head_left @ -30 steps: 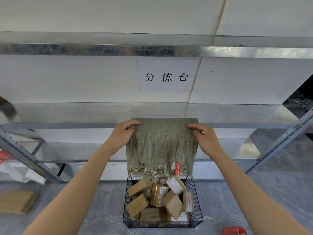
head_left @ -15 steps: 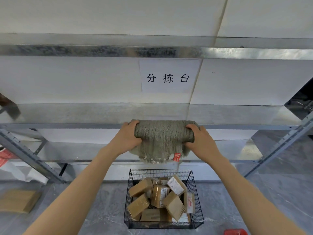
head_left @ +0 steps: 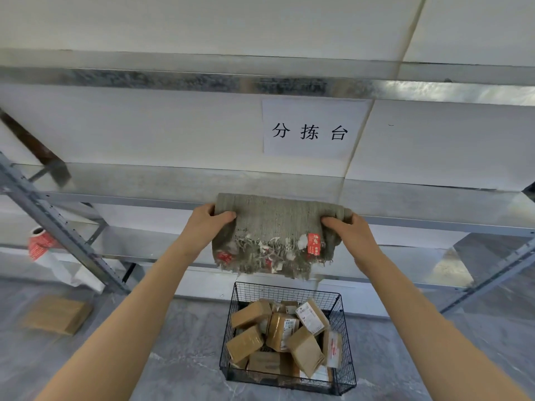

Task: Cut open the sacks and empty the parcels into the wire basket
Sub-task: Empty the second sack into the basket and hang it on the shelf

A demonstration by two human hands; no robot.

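Note:
I hold a grey-green woven sack (head_left: pixel 278 224) folded over on itself in front of the metal shelf, its frayed cut edge with red and white tape scraps hanging toward me. My left hand (head_left: pixel 207 227) grips its left end and my right hand (head_left: pixel 350 235) grips its right end. Directly below on the floor stands the black wire basket (head_left: pixel 346 342), filled with several brown cardboard parcels (head_left: pixel 278 331) bearing white labels.
A galvanised metal shelving unit (head_left: pixel 405 198) spans the view, with a paper sign (head_left: pixel 312 128) on the wall behind. A flat cardboard box (head_left: pixel 58 314) lies on the grey floor at left. A roll of red tape (head_left: pixel 39 244) and a white bag sit by the left upright.
The sack hung full length over the basket a second ago; both hands have folded it up into a short bundle. The view has shifted slightly to the left.

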